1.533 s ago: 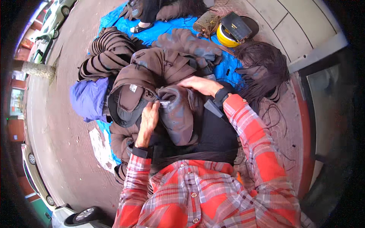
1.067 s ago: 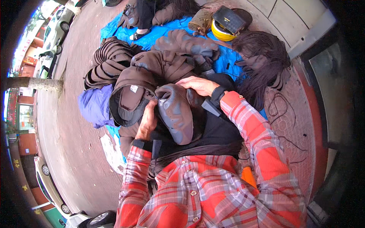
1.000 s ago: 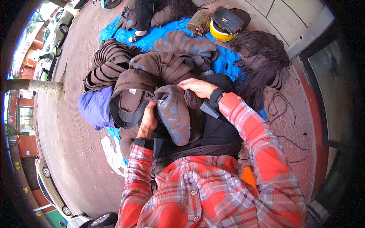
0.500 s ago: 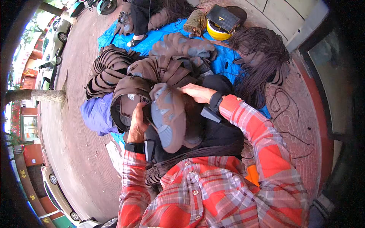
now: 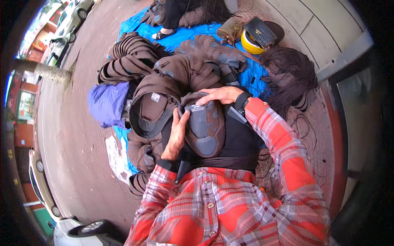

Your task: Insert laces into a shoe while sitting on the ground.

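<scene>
A brown shoe upper [image 5: 207, 141] with grey-blue patches lies across my lap, its toe toward me and its opening away. My left hand [image 5: 176, 135] grips the left side of its opening, thumb on the tongue. From the right, my right hand [image 5: 221, 95] grips the far rim, fingers over the edge. Just left of my left hand, a nested row of similar uppers [image 5: 172, 67] ends in one whose inside faces me, with a white label [image 5: 155, 97] in it.
More brown uppers [image 5: 133, 51] are stacked at the far left on a blue tarp [image 5: 133, 24], beside a purple cloth [image 5: 107, 104]. Dark laces [image 5: 287, 71] lie in a heap at the right. Beyond are a yellow container [image 5: 250, 45] and a person's foot [image 5: 163, 33].
The shoe upper has turned from its patterned side to face up with its toe toward me. My left hand has moved right from the row's end onto its opening.
</scene>
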